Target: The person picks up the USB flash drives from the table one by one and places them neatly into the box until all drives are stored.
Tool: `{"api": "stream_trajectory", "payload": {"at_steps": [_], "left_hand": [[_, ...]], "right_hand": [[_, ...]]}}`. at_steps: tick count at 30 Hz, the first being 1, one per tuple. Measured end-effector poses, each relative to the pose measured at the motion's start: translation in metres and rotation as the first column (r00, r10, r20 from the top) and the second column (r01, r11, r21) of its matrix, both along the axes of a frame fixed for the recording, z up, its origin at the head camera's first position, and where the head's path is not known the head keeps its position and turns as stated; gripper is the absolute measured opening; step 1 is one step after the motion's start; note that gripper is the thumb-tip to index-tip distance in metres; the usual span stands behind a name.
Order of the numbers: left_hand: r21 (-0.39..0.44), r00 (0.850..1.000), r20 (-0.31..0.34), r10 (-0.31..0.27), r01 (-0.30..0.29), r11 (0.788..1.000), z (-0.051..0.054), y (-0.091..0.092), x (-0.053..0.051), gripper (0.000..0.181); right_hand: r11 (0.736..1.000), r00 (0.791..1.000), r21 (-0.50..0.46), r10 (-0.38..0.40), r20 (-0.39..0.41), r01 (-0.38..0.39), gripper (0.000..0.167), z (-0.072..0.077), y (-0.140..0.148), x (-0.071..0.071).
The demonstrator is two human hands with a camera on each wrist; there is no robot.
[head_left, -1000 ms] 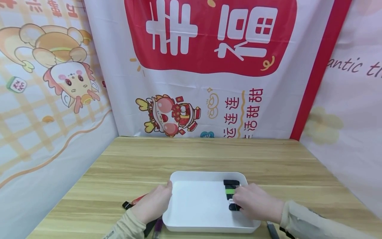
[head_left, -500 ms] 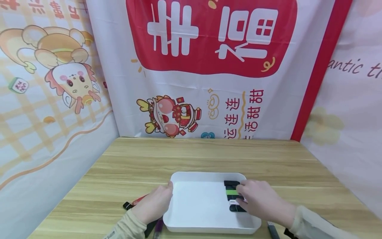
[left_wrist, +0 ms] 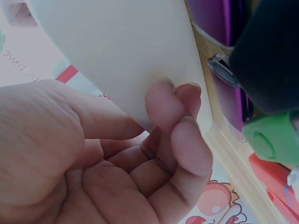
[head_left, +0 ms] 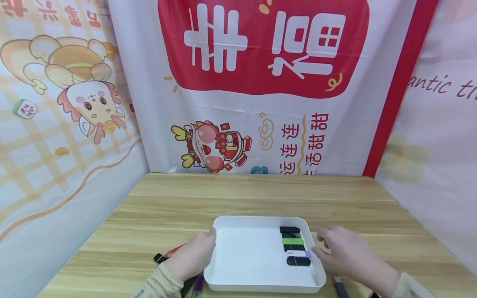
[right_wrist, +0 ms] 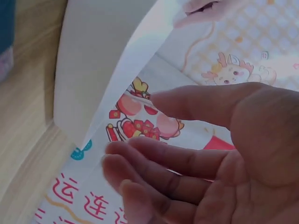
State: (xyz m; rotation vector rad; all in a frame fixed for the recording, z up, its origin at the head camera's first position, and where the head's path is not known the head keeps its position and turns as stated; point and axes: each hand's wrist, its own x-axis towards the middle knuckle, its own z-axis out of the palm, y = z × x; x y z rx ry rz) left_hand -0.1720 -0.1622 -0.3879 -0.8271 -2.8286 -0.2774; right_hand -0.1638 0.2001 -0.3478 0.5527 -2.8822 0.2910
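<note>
Head view has the left hand at the left wall of a white tray, its forearm reaching in from the near side of the bench. From the left wrist, its thumb lies against the wall and the other fingers curl, pinching the rim between them. The right hand is just outside the tray's right wall, its forearm slanting in from the near right, thumb and fingers spread with a gap between them; whether the thumb tip touches the rim I cannot tell. Inside the tray a column of small sticks runs along the right wall, from near the far right corner to past the wall's middle, each lying crosswise: mostly black, one bright green, one white and lilac. White floor shows from the column to the left wall and along the near wall. A band of wood lies between the tray's far wall and the bench's back edge, where a printed cloth hangs. Room is tighter close by: a grey stick lies near the tray's near right corner, and a purple thing, a red thing and a black thing lie around the left hand.
</note>
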Motion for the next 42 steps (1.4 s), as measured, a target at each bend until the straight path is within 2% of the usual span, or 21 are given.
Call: {"api": "stream_trajectory", "payload": {"at_steps": [3,7,14,26,31,38,42], "left_hand": [[0.004,1.000,0.014,0.006,-0.006,1.000,0.000,0.001,0.000,0.039],[0.008,1.000,0.018,0.015,-0.015,1.000,0.001,0.002,0.001,0.040],[-0.018,0.999,0.014,0.029,-0.028,0.999,0.000,0.003,0.001,0.041],[-0.019,1.000,0.004,0.026,-0.026,0.999,-0.003,0.001,-0.001,0.040],[-0.002,1.000,0.015,0.022,-0.022,1.000,-0.002,0.001,-0.001,0.040],[-0.006,0.999,0.019,0.027,-0.026,1.000,-0.001,0.001,-0.001,0.040],[-0.007,0.999,0.028,0.038,-0.038,0.999,-0.001,0.001,-0.001,0.040]], "right_hand": [[0.999,0.997,-0.019,-0.049,0.056,0.050,0.021,-0.002,0.004,0.004],[0.996,0.992,0.003,-0.085,0.092,0.085,0.021,-0.006,0.008,0.011],[0.995,0.994,0.061,-0.083,0.065,0.080,0.023,-0.018,0.017,0.017],[0.987,0.978,0.067,-0.156,0.140,0.147,0.027,-0.030,0.021,0.018],[0.982,0.957,0.076,-0.188,0.223,0.175,0.031,-0.033,0.020,0.017],[0.981,0.904,0.051,-0.191,0.381,0.186,0.029,-0.039,0.017,0.019],[0.981,0.898,0.050,-0.192,0.396,0.188,0.029,-0.040,0.017,0.019]]}}
